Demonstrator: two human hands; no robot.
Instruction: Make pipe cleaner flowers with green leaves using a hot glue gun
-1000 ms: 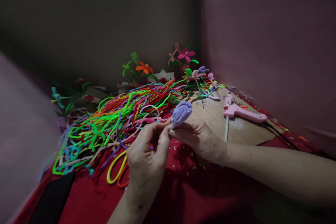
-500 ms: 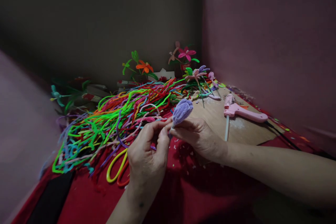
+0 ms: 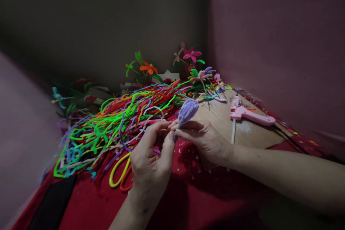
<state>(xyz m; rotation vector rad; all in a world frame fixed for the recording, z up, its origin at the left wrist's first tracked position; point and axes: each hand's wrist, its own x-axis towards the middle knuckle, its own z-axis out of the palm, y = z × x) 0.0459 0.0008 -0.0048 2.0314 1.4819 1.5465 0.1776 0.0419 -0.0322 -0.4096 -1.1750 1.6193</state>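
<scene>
A lilac pipe-cleaner flower bud (image 3: 187,109) stands up between my two hands, over the red cloth (image 3: 205,201). My right hand (image 3: 206,140) pinches the base of the bud with thumb and fingers. My left hand (image 3: 151,161) is closed in a pinch on the thin stem just below the bud, fingertips touching those of the right hand. A big heap of loose pipe cleaners (image 3: 115,122) in green, red, orange and purple lies just behind my left hand.
Scissors with yellow and orange handles (image 3: 120,174) lie left of my left wrist. A pink glue gun (image 3: 249,115) rests on a brown board (image 3: 242,129) at the right. Finished pipe-cleaner flowers (image 3: 188,61) stand against the back wall. Walls close in behind and right.
The bud has risen slightly and my fingers have shifted round its stem. Both hands stay in the same place.
</scene>
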